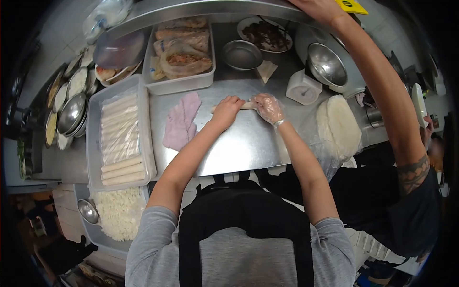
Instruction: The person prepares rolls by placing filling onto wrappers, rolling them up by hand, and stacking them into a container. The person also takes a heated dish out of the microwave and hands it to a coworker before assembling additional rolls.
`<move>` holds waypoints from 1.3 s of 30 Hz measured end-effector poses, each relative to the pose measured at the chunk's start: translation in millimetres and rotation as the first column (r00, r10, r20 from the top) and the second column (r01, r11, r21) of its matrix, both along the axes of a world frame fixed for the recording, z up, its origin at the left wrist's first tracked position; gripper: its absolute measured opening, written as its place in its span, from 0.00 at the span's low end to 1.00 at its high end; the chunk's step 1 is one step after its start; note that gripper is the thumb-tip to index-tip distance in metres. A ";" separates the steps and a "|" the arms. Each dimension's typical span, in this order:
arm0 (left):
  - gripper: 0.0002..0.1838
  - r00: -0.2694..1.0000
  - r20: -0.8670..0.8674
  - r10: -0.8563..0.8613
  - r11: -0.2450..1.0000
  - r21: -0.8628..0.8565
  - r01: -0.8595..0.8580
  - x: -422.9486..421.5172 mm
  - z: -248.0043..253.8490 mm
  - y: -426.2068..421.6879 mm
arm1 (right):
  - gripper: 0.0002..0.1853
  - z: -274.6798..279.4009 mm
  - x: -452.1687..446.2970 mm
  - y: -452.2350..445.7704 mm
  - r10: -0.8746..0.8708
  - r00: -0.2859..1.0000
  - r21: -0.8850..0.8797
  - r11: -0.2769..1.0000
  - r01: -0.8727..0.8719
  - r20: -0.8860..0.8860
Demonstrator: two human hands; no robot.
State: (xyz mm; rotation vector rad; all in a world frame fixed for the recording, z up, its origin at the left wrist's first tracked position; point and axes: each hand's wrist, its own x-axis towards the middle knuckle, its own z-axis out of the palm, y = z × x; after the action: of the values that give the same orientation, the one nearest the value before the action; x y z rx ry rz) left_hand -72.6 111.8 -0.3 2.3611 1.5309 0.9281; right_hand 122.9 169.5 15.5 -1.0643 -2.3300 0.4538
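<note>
On the steel table (224, 155), a pale uncooked spring roll (247, 105) lies crosswise under both hands. My left hand (227, 112), bare, has its fingers closed over the roll's left part. My right hand (267, 108), in a clear plastic glove, grips the right end, which its fingers hide. A pink cloth (181, 122) is left of my left hand. Beyond my hands sits a folded wrapper sheet (267, 71). To the right, a stack of pale round wrappers (338, 126) rests on clear plastic. Finished rolls (119, 124) fill a plastic bin (148, 143) at the left, partly under film.
Behind stand a tub (179, 85) of bagged filling, a metal bowl (242, 55), a plate of dark food (265, 34) and a scale (304, 87) with a bowl. A co-worker's arm (382, 81) reaches across at right. A tray of white shreds (119, 215) is lower left.
</note>
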 end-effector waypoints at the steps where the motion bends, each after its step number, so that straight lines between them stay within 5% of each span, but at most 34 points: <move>1: 0.14 1.000 -0.012 -0.012 1.000 -0.002 0.012 -0.2 0.7 -3.9 | 0.06 7.7 0.7 -7.5 -0.007 0.998 -0.036 0.999 0.009 0.059; 4: 0.14 0.998 -0.042 -0.037 0.999 -0.026 0.036 -6.3 4.2 -30.9 | 0.07 11.6 3.2 -35.8 0.017 0.990 -0.094 0.996 -0.004 0.137; 6: 0.14 0.997 -0.059 -0.045 0.998 -0.041 0.042 -7.1 4.8 -59.3 | 0.09 4.7 6.5 -59.3 0.158 0.985 -0.146 0.975 -0.167 -0.069; 8: 0.15 0.996 -0.076 -0.048 0.999 -0.008 0.048 -7.8 1.5 -93.4 | 0.08 4.6 6.0 -89.9 0.201 0.977 -0.144 0.967 -0.210 -0.072; 10: 0.15 0.997 -0.071 -0.025 1.000 0.009 0.026 -6.7 -0.3 -129.1 | 0.06 5.7 5.6 -118.9 0.242 0.970 0.012 0.970 -0.242 -0.011; 16: 0.16 0.998 -0.062 0.010 1.000 0.004 -0.010 -9.7 3.0 -190.3 | 0.04 9.9 -0.2 -165.8 0.325 0.946 0.054 0.945 -0.323 -0.017; 18: 0.18 0.974 -0.206 0.089 0.996 0.006 -0.089 -12.2 6.3 -183.7 | 0.08 12.3 -3.6 -163.6 0.198 0.978 0.003 0.980 -0.199 0.062; 21: 0.22 0.887 -0.379 0.264 0.964 0.087 -0.250 -11.6 14.6 -180.8 | 0.18 20.6 -8.1 -178.1 0.251 0.958 0.149 0.951 -0.272 0.141; 24: 0.24 0.909 -0.083 0.409 0.896 0.223 -0.384 -12.0 28.1 -200.4 | 0.26 17.3 -16.1 -181.9 0.333 0.914 0.162 0.913 -0.374 0.232; 31: 0.16 0.835 0.395 0.383 0.903 -0.351 -0.248 -8.4 -17.4 -322.1 | 0.15 9.9 -46.2 -203.9 0.367 0.916 0.245 0.884 -0.398 0.162; 33: 0.19 0.611 0.602 0.514 0.759 -0.651 0.003 -12.5 -40.8 -334.0 | 0.15 24.2 -57.0 -216.8 0.369 0.900 0.110 0.909 -0.401 0.231; 34: 0.19 0.602 0.606 0.520 0.765 -0.644 -0.011 -16.0 -40.5 -336.5 | 0.16 29.8 -63.4 -220.6 0.353 0.886 -0.026 0.932 -0.362 0.302; 35: 0.23 0.395 0.705 0.589 0.757 -0.653 0.036 -18.3 -40.0 -336.8 | 0.16 33.0 -71.7 -223.1 0.364 0.880 -0.016 0.926 -0.378 0.304; 37: 0.33 0.041 0.798 0.602 0.790 -0.602 0.118 -26.0 -22.4 -338.5 | 0.15 37.0 -88.8 -231.3 0.474 0.873 -0.632 0.642 -0.434 -0.117; 38: 0.33 0.032 0.800 0.599 0.794 -0.599 0.104 -31.7 -13.2 -340.2 | 0.15 38.9 -96.0 -240.5 0.489 0.864 -0.628 0.638 -0.446 -0.117; 39: 0.35 -0.153 0.854 0.497 0.865 -0.475 0.162 -38.0 -3.2 -342.7 | 0.15 50.5 -103.7 -259.3 0.439 0.833 -0.748 0.413 -0.520 -0.337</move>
State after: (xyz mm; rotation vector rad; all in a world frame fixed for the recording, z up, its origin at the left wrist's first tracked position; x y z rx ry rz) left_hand -110.5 -230.9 -3.6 0.3816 0.9991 1.6007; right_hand 19.2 -89.8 66.0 -0.6159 -2.3026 1.9457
